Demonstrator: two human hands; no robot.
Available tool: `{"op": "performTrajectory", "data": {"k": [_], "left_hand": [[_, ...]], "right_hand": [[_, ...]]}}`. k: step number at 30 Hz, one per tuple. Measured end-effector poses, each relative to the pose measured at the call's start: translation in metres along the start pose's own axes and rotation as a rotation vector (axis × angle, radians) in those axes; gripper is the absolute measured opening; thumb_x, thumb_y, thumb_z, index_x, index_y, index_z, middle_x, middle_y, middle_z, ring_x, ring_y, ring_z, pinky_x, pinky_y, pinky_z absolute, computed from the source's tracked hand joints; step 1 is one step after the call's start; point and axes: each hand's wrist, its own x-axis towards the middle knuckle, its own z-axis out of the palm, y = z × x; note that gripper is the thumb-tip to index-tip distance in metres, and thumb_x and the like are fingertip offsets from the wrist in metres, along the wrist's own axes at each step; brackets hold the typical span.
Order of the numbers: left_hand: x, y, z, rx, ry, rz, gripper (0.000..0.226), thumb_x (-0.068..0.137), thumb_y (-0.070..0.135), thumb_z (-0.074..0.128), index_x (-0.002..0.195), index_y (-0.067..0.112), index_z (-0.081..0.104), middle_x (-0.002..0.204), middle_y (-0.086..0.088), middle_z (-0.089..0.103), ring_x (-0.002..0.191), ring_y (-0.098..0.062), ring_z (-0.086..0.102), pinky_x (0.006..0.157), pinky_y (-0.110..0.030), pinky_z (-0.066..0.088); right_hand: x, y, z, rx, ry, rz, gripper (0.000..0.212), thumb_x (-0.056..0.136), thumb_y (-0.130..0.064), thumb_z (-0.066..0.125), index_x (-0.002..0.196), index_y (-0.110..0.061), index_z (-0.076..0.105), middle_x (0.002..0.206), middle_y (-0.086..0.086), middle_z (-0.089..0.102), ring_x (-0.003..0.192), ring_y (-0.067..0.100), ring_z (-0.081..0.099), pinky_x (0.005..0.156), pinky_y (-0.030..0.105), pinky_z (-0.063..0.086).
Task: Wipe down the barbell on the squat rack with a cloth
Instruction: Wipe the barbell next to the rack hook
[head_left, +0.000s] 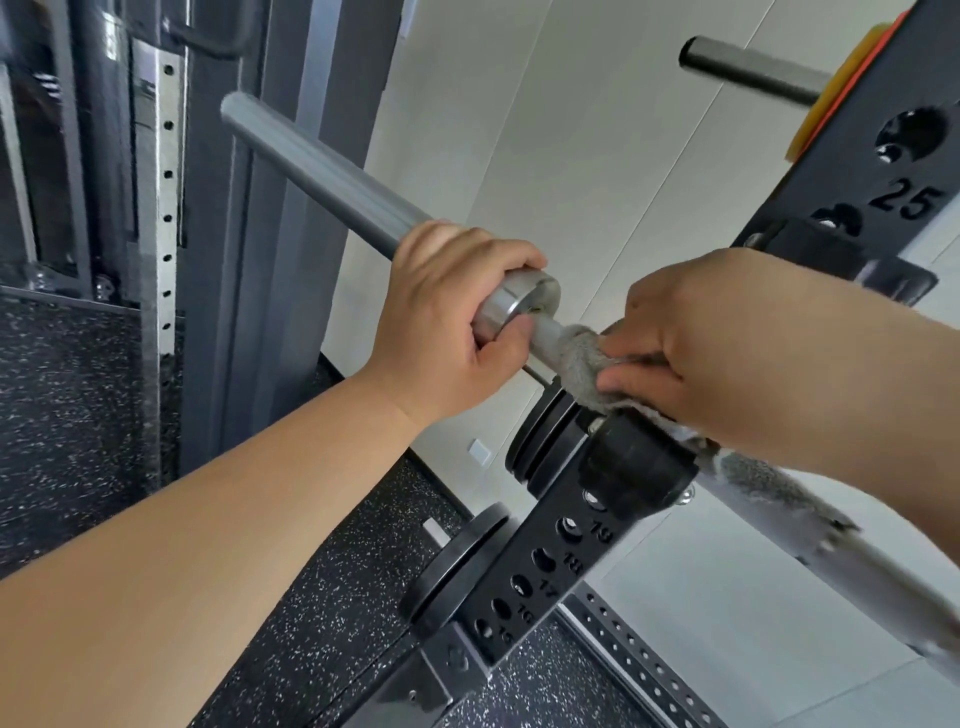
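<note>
The silver barbell (322, 176) runs from upper left down to the right across the black squat rack upright (566, 561). My left hand (447, 317) grips the bar at the shiny collar where the sleeve ends. Just right of it, my right hand (727, 348) holds a grey cloth (582, 364) wrapped round the thinner shaft beside the black bar holder (634, 467). More of the cloth trails along the shaft under my right forearm, hiding that stretch of bar.
A black weight plate (457, 561) hangs on the rack low down, and another peg (753, 70) sticks out at top right. The numbered upright has holes. A grey frame with a perforated strip (166, 208) stands at left. Speckled rubber flooring lies below.
</note>
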Motion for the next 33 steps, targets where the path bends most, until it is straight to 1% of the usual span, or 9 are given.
{"op": "performTrajectory", "data": {"k": [3, 6, 13, 17, 21, 24, 26, 31, 33], "left_hand": [[0.001, 0.001, 0.0, 0.006, 0.008, -0.004, 0.033, 0.083, 0.03, 0.061, 0.108, 0.011, 0.072, 0.098, 0.002, 0.069, 0.096, -0.027, 0.059, 0.098, -0.041, 0.038], [0.001, 0.002, 0.0, -0.002, 0.011, -0.004, 0.033, 0.084, 0.029, 0.061, 0.108, 0.01, 0.071, 0.1, 0.002, 0.07, 0.097, -0.028, 0.059, 0.099, -0.042, 0.038], [-0.002, 0.003, 0.0, -0.016, 0.017, -0.007, 0.034, 0.082, 0.024, 0.064, 0.11, 0.008, 0.07, 0.105, 0.001, 0.069, 0.101, -0.027, 0.06, 0.11, -0.042, 0.035], [-0.008, 0.004, 0.0, -0.027, 0.029, -0.007, 0.037, 0.086, 0.028, 0.06, 0.115, 0.005, 0.068, 0.111, 0.0, 0.068, 0.109, -0.027, 0.06, 0.116, -0.045, 0.03], [-0.015, 0.008, -0.003, -0.047, 0.02, -0.027, 0.043, 0.082, 0.02, 0.063, 0.122, 0.003, 0.065, 0.12, -0.002, 0.064, 0.12, -0.026, 0.055, 0.118, -0.054, 0.028], [-0.018, 0.008, -0.008, -0.045, -0.015, -0.022, 0.046, 0.081, 0.02, 0.066, 0.124, 0.004, 0.063, 0.124, -0.002, 0.062, 0.124, -0.026, 0.053, 0.115, -0.059, 0.032], [-0.017, 0.006, -0.013, -0.03, -0.048, -0.012, 0.048, 0.081, 0.023, 0.066, 0.126, 0.006, 0.062, 0.126, 0.0, 0.061, 0.126, -0.025, 0.052, 0.114, -0.059, 0.032], [-0.013, 0.007, -0.016, 0.029, -0.12, -0.011, 0.048, 0.085, 0.027, 0.064, 0.129, 0.008, 0.062, 0.126, 0.0, 0.063, 0.127, -0.025, 0.053, 0.121, -0.052, 0.025], [-0.012, 0.008, -0.015, 0.029, -0.123, -0.022, 0.045, 0.086, 0.027, 0.062, 0.127, 0.009, 0.062, 0.123, 0.001, 0.064, 0.124, -0.026, 0.054, 0.121, -0.052, 0.024]], "right_hand": [[0.006, -0.005, 0.01, 0.056, 0.128, 0.034, 0.047, 0.099, -0.053, 0.027, 0.107, -0.024, 0.062, 0.103, -0.004, 0.055, 0.092, 0.018, 0.058, 0.083, 0.035, 0.05], [0.012, -0.005, 0.018, 0.14, 0.206, 0.044, 0.048, 0.093, -0.056, 0.029, 0.104, -0.026, 0.065, 0.102, -0.003, 0.056, 0.088, 0.021, 0.059, 0.077, 0.038, 0.052], [0.002, 0.001, 0.012, 0.087, 0.127, 0.048, 0.044, 0.099, -0.055, 0.032, 0.099, -0.028, 0.066, 0.095, -0.005, 0.058, 0.089, 0.017, 0.058, 0.08, 0.036, 0.051], [0.011, -0.004, 0.017, 0.111, 0.175, 0.058, 0.042, 0.095, -0.058, 0.03, 0.096, -0.029, 0.061, 0.085, -0.004, 0.059, 0.082, 0.02, 0.057, 0.073, 0.034, 0.051], [0.013, -0.007, 0.011, 0.137, 0.149, 0.118, 0.039, 0.097, -0.059, 0.035, 0.092, -0.028, 0.058, 0.078, -0.003, 0.053, 0.079, 0.023, 0.052, 0.062, 0.03, 0.037], [0.01, -0.004, 0.007, 0.165, 0.037, 0.109, 0.038, 0.1, -0.054, 0.038, 0.08, -0.025, 0.054, 0.072, -0.005, 0.048, 0.078, 0.019, 0.048, 0.065, 0.029, 0.035], [0.009, -0.002, 0.002, 0.167, -0.027, 0.123, 0.043, 0.099, -0.053, 0.041, 0.069, -0.024, 0.048, 0.07, -0.005, 0.046, 0.077, 0.018, 0.047, 0.061, 0.03, 0.033], [0.016, -0.01, 0.011, 0.114, 0.14, 0.161, 0.043, 0.097, -0.06, 0.033, 0.072, -0.026, 0.044, 0.069, -0.005, 0.046, 0.072, 0.021, 0.053, 0.055, 0.028, 0.034], [0.018, -0.01, 0.011, 0.121, 0.128, 0.141, 0.043, 0.098, -0.057, 0.032, 0.074, -0.025, 0.046, 0.07, -0.004, 0.047, 0.073, 0.021, 0.052, 0.056, 0.029, 0.036]]}}
